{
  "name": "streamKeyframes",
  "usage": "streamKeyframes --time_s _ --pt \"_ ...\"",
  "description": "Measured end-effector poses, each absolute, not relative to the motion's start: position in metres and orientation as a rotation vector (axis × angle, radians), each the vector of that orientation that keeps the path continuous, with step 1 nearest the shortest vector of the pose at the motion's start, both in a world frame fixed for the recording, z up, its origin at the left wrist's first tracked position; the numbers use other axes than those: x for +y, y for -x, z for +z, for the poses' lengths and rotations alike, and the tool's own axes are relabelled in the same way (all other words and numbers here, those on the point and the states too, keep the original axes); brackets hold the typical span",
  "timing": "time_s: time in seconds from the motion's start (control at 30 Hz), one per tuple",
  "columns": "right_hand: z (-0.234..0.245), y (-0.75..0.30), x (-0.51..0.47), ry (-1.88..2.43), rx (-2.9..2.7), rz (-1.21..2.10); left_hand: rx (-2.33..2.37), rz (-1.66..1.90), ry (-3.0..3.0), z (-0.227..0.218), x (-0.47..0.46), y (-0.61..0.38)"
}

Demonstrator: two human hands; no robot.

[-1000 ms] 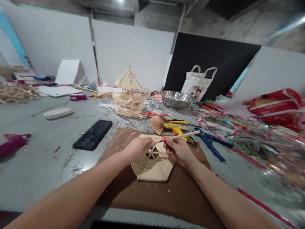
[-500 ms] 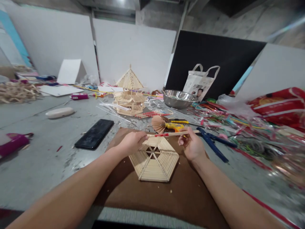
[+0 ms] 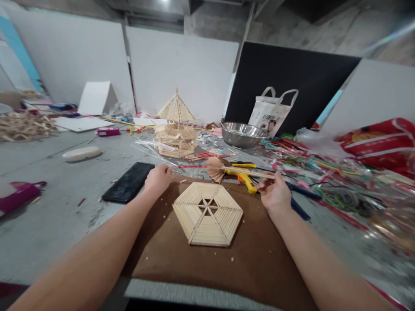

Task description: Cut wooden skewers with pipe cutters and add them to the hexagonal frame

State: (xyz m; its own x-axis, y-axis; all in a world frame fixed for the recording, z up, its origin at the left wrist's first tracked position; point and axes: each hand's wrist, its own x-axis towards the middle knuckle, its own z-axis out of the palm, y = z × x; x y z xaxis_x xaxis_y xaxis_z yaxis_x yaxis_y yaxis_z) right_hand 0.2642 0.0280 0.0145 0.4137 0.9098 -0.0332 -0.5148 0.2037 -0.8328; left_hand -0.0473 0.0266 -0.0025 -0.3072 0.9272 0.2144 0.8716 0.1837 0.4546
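My left hand (image 3: 158,180) is closed near the phone, pinching one end of a thin chopstick wrapper (image 3: 193,166) with red on it, which stretches to the right. In my right hand (image 3: 275,194) are pale wooden chopsticks (image 3: 243,172), gripped at their right end and pointing left over a yellow glue gun (image 3: 244,178). The chopsticks lie clear of the wrapper's red part. Between my forearms a flat hexagonal panel (image 3: 209,231) of wooden sticks rests on a brown board (image 3: 181,263); neither hand touches it.
Beyond the board stands a tiered stick pavilion (image 3: 177,138), with a steel bowl (image 3: 243,134) to its right. A black phone (image 3: 126,183) lies left. Blue-handled pliers (image 3: 301,209) lie beside my right hand, near scattered wrappers (image 3: 324,164).
My hands have moved apart, the left one leftward and the right one rightward. The chopsticks have slid out of the wrapper, and the hexagonal panel's far edge is uncovered.
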Motion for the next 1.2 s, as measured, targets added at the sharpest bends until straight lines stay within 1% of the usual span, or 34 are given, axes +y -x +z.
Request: streamKeyframes --time_s 0.2,0.43,0.63,0.77,0.87,0.93,1.2 --pt "0.011 -0.279 0.034 0.870 -0.499 1.072 2.340 0.869 -1.676 -0.010 0.035 0.066" --pt "0.005 -0.257 0.025 0.834 -0.772 1.257 2.251 0.996 -1.833 -0.007 0.027 0.044" --pt "0.005 -0.239 0.013 0.824 -1.034 1.365 1.922 1.070 -2.268 -0.004 0.015 0.025" --pt "0.006 -0.233 0.004 0.824 -1.106 1.431 1.638 1.092 -2.547 0.002 0.005 0.014" --pt "0.008 -0.226 -0.002 0.814 -1.137 1.476 1.424 1.004 -2.736 0.004 -0.002 0.005" --pt "0.009 -0.221 -0.006 0.780 -1.176 1.499 1.371 0.933 -2.785 0.004 -0.004 0.001" --pt "0.008 -0.215 -0.011 0.734 -1.256 1.490 1.494 0.677 -2.680 0.007 -0.010 -0.001"
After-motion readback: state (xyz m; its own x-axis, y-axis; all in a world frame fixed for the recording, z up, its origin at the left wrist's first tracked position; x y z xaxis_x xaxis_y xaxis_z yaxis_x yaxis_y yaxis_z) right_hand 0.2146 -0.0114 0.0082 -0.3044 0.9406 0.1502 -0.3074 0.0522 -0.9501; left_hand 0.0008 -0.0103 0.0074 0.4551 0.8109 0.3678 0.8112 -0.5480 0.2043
